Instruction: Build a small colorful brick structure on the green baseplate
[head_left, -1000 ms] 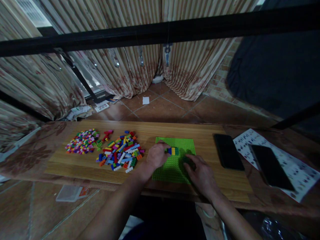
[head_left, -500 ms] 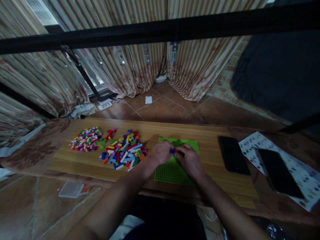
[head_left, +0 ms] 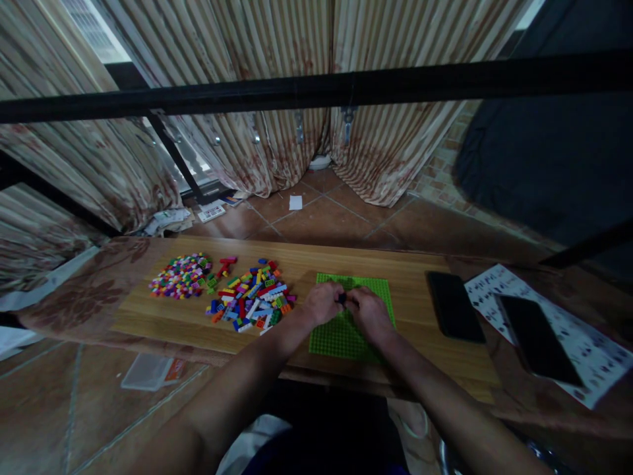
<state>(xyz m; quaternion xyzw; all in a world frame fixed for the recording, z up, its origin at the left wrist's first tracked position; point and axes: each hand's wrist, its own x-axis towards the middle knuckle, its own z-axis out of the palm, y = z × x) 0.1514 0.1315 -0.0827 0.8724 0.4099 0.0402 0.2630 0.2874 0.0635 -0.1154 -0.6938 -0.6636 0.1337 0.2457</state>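
Above the green studded baseplate [head_left: 336, 340], my two hands meet over its upper half. My left hand [head_left: 324, 303] is closed, its fingertips pinching a small dark blue toy brick [head_left: 341, 298]. From the other side my right hand [head_left: 370, 313] is also closed, with thumb and finger pressed to the right side of the same brick. The fingers partly cover it, so its exact shape is hidden. Left of the baseplate lies a loose pile of larger toy bricks [head_left: 257, 300] in many colours.
A heap of tiny bricks [head_left: 180, 276] lies at the left of the wooden board [head_left: 163, 323]. To the right are a black phone [head_left: 452, 307], a printed sheet [head_left: 494, 280] and a dark tablet-like device [head_left: 539, 340]. A dark metal bar [head_left: 277, 94] crosses beyond the board.
The camera view has tilted up slightly and shifted. Both hands stay over the baseplate, and the right fingertips have turned a little against the dark blue toy brick.
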